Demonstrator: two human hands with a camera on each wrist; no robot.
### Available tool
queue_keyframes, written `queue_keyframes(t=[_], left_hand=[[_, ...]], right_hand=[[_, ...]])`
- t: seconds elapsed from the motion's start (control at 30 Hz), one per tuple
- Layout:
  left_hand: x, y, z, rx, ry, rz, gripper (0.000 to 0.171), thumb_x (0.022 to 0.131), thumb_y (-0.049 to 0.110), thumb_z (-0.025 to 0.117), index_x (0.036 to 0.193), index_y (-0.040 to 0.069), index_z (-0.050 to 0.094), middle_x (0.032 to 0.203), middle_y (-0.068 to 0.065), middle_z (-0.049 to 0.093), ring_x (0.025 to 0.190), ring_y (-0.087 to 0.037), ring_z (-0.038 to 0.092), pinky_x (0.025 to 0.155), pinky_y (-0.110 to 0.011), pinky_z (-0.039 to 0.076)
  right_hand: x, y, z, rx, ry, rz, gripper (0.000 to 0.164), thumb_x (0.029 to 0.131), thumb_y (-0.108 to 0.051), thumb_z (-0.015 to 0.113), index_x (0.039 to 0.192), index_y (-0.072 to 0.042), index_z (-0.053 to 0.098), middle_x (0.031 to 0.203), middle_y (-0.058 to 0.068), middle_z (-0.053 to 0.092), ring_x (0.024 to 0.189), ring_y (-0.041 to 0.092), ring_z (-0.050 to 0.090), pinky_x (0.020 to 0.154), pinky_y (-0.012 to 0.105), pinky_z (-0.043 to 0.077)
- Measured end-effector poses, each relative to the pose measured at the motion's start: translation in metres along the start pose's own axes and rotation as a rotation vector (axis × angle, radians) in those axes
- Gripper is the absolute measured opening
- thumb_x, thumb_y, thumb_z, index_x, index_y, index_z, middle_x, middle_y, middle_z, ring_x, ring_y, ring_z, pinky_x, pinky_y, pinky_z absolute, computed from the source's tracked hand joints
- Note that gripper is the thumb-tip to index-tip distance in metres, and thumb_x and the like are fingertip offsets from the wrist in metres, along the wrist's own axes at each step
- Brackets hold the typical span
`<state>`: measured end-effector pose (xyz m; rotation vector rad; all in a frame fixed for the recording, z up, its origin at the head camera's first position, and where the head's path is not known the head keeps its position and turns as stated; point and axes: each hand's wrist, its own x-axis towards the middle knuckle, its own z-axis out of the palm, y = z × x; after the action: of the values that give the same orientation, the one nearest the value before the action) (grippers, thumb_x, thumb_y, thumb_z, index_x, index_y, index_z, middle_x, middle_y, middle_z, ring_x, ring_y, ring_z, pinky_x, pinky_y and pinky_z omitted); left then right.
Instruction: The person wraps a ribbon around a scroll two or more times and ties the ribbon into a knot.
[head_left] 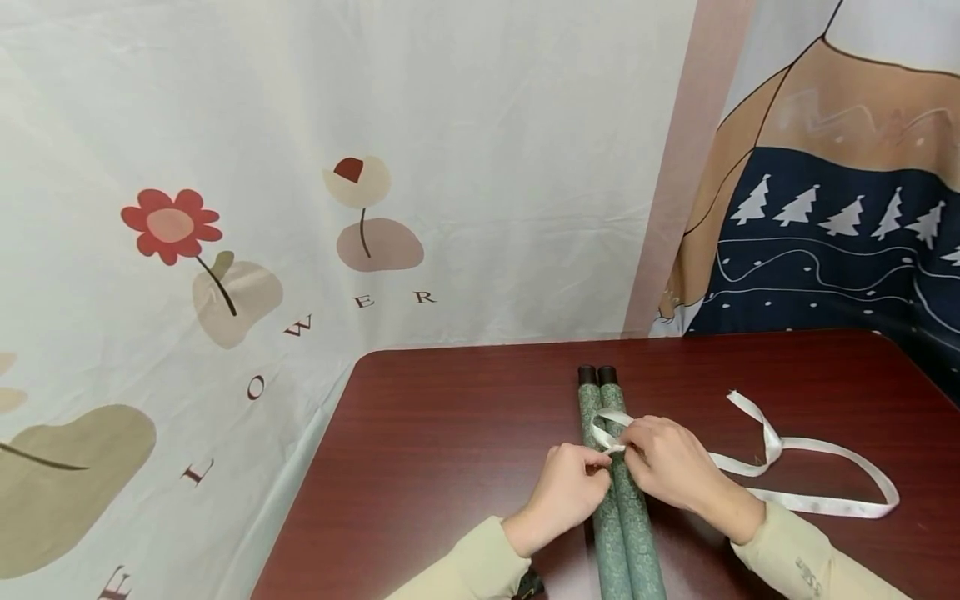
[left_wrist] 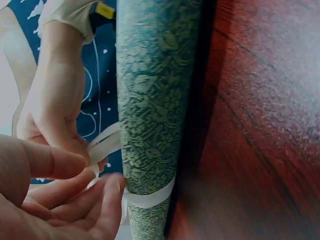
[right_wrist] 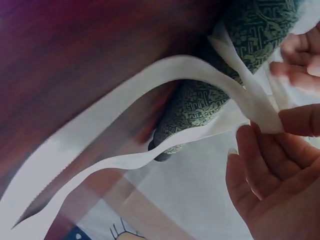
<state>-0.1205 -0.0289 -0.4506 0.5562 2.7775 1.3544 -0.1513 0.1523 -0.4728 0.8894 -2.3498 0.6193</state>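
white ribbon (head_left: 817, 503) encircles green rolls (head_left: 636, 525), tying seemingly unfinished: left hand (head_left: 566, 492) and right hand (head_left: 667, 462) pinch it, slack toward three o'clock.

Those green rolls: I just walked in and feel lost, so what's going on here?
A person is working a white ribbon over two green rolls lying side by side on the table. The left hand and right hand both pinch the ribbon with their fingers, and a loop of it shows above the rolls. One band crosses a roll's side, and a long length trails off to the right. Whether a knot is made is hard to tell.
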Motion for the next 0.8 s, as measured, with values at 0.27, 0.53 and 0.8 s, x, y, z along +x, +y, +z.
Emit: queue_keyframes(t=[0.27,0.53,0.8], left_hand=[[-0.002,-0.003,0.006,0.070,0.038,0.098,0.035,0.080,-0.002,0.058,0.110,0.008,0.069,0.107,-0.003,0.068,0.078,0.003,0.055,0.064,-0.011,0.046],[-0.003,-0.001,0.009,0.113,0.041,0.178,0.034,0.082,0.001,0.060,0.117,0.002,0.064,0.114,-0.006,0.065,0.107,-0.003,0.050,0.089,-0.020,0.045],[0.000,-0.004,0.014,0.242,0.090,0.237,0.026,0.083,0.010,0.068,0.108,0.007,0.070,0.096,0.002,0.067,0.091,0.001,0.054,0.075,-0.013,0.048]], right_hand=[[0.003,0.002,-0.004,0.162,-0.172,0.259,0.017,0.072,-0.006,0.063,0.075,-0.022,0.069,0.068,-0.012,0.060,0.058,0.002,0.049,0.051,0.026,0.046],[0.009,0.007,-0.007,0.620,-0.334,0.521,0.018,0.077,0.001,0.057,0.072,-0.013,0.066,0.060,0.000,0.057,0.047,0.006,0.037,0.045,0.022,0.036],[0.011,0.010,-0.007,0.868,-0.411,0.603,0.010,0.079,-0.002,0.056,0.073,-0.002,0.064,0.062,0.007,0.057,0.058,0.016,0.049,0.055,0.031,0.043]])
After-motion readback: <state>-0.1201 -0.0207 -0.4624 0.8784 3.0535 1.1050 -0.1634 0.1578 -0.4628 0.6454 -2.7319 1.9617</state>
